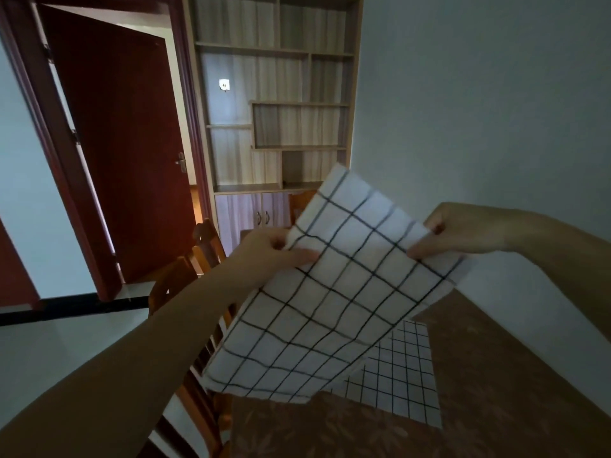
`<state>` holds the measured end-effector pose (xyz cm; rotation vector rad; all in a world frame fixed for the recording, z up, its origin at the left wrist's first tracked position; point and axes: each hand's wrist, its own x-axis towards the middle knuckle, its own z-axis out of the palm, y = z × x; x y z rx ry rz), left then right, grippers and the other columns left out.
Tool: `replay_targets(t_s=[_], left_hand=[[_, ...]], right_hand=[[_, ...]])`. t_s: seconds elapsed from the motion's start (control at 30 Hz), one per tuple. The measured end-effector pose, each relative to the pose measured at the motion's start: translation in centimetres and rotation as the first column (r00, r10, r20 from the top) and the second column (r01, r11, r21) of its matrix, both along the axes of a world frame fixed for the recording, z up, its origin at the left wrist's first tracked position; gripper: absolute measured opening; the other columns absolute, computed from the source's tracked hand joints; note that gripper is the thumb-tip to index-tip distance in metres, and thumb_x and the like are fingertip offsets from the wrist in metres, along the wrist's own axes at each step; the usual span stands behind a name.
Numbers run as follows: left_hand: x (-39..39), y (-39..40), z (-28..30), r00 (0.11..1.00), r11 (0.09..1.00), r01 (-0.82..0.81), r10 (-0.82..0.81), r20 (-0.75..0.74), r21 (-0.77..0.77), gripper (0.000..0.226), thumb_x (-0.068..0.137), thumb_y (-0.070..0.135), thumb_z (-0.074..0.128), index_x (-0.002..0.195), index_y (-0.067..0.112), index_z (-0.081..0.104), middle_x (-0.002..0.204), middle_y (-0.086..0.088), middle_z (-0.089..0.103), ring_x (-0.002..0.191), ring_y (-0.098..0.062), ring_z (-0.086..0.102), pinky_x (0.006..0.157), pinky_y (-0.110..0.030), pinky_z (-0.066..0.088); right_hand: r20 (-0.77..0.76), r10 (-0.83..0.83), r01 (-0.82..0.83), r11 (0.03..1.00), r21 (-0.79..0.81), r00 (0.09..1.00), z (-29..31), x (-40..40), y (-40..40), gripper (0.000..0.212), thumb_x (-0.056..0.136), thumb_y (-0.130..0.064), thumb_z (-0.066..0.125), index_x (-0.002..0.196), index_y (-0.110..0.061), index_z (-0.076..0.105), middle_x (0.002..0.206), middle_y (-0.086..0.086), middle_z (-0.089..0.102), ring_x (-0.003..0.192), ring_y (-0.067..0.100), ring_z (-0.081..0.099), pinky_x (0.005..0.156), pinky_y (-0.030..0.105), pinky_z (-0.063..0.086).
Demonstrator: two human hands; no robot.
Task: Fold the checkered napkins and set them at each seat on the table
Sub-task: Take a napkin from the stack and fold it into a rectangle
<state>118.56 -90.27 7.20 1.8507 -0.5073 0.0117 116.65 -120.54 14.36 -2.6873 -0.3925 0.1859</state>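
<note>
A white napkin with a black grid (334, 292) hangs in the air above the table, held up by both hands. My left hand (271, 249) pinches its left edge, thumb on the near face. My right hand (463, 231) pinches its right edge the same way. The cloth slopes down toward me and its top part stands up between the hands. Below it a second checkered napkin (400, 375) lies flat on the brown patterned tablecloth (496, 375), partly hidden by the held one.
Wooden chairs (185, 279) stand along the table's left side, and another chair back (299, 201) shows at the far end. A shelf cabinet (274, 104) stands behind, a dark red door (125, 143) is open at left, and a plain wall runs along the right.
</note>
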Motion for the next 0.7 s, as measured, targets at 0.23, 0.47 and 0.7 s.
replay_targets(t_s=[0.23,0.47,0.7], left_hand=[[0.3,-0.4,-0.2,0.994,0.977,-0.070,0.052,-0.093,-0.202,0.016,0.083,0.026,0.070,0.098,0.020,0.067,0.089,0.004,0.076,0.086,-0.012,0.073,0.071,-0.027,0.059],[0.8,-0.1,-1.1,0.965,0.888,-0.204,0.111,-0.239,-0.411,0.013,0.087,0.014,0.069,0.099,0.012,0.070,0.090,-0.005,0.077,0.081,-0.020,0.075,0.069,-0.039,0.062],[1.2,0.2,-2.1,0.968,0.921,-0.157,0.072,-0.239,-0.356,0.040,0.074,0.032,0.071,0.106,0.007,0.070,0.103,-0.015,0.075,0.097,-0.031,0.072,0.090,-0.051,0.055]], right_hand=[[0.119,-0.119,0.070,0.934,0.351,0.986,-0.4,0.5,0.2,0.016,0.070,-0.033,0.083,0.081,-0.022,0.079,0.089,0.007,0.076,0.083,0.019,0.067,0.078,0.026,0.047],[0.106,-0.182,0.066,0.742,0.667,0.978,-2.7,0.0,0.1,0.026,0.068,-0.037,0.083,0.083,-0.016,0.077,0.096,0.015,0.073,0.087,0.025,0.068,0.098,0.049,0.048],[0.115,-0.224,0.030,0.555,0.831,0.968,-3.2,0.3,0.8,0.051,0.056,-0.057,0.082,0.081,-0.013,0.076,0.076,0.026,0.058,0.068,0.039,0.051,0.080,0.046,0.049]])
